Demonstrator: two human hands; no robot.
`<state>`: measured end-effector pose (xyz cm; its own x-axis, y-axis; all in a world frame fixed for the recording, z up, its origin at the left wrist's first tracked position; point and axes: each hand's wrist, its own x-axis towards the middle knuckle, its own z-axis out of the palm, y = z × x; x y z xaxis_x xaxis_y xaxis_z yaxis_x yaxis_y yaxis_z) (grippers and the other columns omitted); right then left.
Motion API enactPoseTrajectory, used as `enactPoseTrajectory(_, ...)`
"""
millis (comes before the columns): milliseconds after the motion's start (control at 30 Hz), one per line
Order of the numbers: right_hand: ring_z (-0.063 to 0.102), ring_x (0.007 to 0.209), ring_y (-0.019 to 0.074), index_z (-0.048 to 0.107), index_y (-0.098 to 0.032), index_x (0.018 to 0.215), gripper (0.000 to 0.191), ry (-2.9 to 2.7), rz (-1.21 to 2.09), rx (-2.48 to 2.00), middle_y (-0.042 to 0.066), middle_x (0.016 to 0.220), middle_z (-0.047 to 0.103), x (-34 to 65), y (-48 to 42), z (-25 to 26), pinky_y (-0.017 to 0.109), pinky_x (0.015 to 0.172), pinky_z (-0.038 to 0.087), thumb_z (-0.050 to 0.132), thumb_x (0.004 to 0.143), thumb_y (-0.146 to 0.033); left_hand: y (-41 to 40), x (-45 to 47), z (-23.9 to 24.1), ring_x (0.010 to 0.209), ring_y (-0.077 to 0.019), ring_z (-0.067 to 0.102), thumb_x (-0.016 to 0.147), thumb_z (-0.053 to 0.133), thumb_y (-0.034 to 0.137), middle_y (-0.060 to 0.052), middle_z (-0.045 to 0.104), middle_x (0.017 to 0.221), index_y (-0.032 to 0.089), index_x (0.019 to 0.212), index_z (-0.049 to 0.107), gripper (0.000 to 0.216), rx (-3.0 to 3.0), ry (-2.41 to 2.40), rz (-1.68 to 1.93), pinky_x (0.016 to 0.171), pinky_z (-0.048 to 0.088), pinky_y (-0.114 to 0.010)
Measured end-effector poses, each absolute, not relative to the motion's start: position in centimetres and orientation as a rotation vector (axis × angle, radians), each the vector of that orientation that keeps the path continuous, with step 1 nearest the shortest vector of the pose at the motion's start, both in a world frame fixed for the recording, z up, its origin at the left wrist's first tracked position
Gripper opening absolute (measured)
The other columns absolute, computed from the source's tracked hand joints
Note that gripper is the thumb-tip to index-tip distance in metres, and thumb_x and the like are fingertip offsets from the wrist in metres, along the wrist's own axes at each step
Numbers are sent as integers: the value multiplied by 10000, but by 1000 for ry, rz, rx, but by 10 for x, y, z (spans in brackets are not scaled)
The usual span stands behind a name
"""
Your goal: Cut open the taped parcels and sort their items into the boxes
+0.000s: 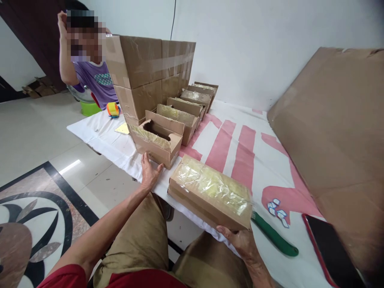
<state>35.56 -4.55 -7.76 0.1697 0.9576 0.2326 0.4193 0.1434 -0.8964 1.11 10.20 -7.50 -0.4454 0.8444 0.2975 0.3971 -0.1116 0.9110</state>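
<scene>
A small cardboard box (211,192), its top covered in shiny clear tape, lies at the table's near edge. My right hand (241,242) grips its near right corner, with the thumb on the side and the other fingers hidden beneath. Farther left, my left hand (150,171) has its fingers stretched out and apart by the near face of an open-topped cardboard box (156,146). Whether those fingertips touch the box I cannot tell. Behind this box, several similar boxes (178,120) stand in a row.
Stacked larger cartons (144,60) stand behind the row. A green curved handle (274,236), a red-edged phone (330,252) and small white-blue pieces (277,212) lie right. A large cardboard sheet (336,140) leans right. Yellow-orange tape (113,109) lies left, near a seated person (97,80).
</scene>
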Motion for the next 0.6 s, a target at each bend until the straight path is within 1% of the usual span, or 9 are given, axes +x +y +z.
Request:
enactPoseTrajectory(33,756,1037,390,637,-200,1331,859,-1435,672,-1453,152,1093,788,356,-45,-75,474,847,658,843,632,-653,92,12,-68,1506,-397,370,770,804,361,-218,406,1570,167,1540,371,904,1371,1767,1593,1254,318,-579)
enactPoseTrajectory(100,746,1056,394,619,-196,1365,898,-1465,670,-1472,153,1097,782,356,-45,-69,495,887,640,853,624,-645,67,16,-53,1432,-358,478,862,721,414,-193,484,1520,180,1514,423,754,1415,1687,1617,1217,376,-552)
enactPoseTrajectory(167,736,1086,395,593,-194,1396,925,-1461,687,-1459,165,1154,765,355,-44,-64,499,902,631,856,625,-633,43,22,-37,1347,-314,564,942,624,465,-152,583,1439,200,1431,532,564,1488,1530,1574,1181,426,-508)
enactPoseTrajectory(233,726,1114,388,563,-195,1425,947,-1434,708,-1424,180,1231,737,354,-43,-60,480,895,633,854,633,-625,23,33,-23,1317,-292,592,984,552,498,-121,636,1399,215,1369,596,480,1488,1366,1494,1163,447,-477)
enactPoseTrajectory(333,708,1148,379,532,-196,1452,992,-1419,713,-1423,187,1291,707,356,-46,-59,468,910,626,871,618,-614,5,53,-6,1347,-289,573,1006,506,515,-96,645,1413,229,1386,593,484,1405,1231,1399,1151,454,-448)
enactPoseTrajectory(400,702,1155,377,536,-195,1445,996,-1417,706,-1451,183,1274,714,362,-53,-62,469,925,621,876,611,-619,-2,63,1,1348,-294,564,1008,517,513,-93,640,1423,232,1408,580,493,1394,1186,1327,1138,454,-443)
enactPoseTrajectory(533,742,1069,355,596,-203,1366,860,-1419,758,-1440,164,1152,766,375,-69,-69,425,851,652,852,655,-615,-14,70,8,1258,-273,609,995,576,477,-103,622,1439,244,1420,565,485,1399,1076,1263,1060,491,-415)
enactPoseTrajectory(600,755,1039,352,618,-204,1326,803,-1422,769,-1446,159,1128,779,380,-73,-70,419,824,663,852,665,-596,-16,71,10,1263,-261,601,981,603,426,-99,616,1433,253,1387,590,442,1453,1073,1293,1047,491,-397)
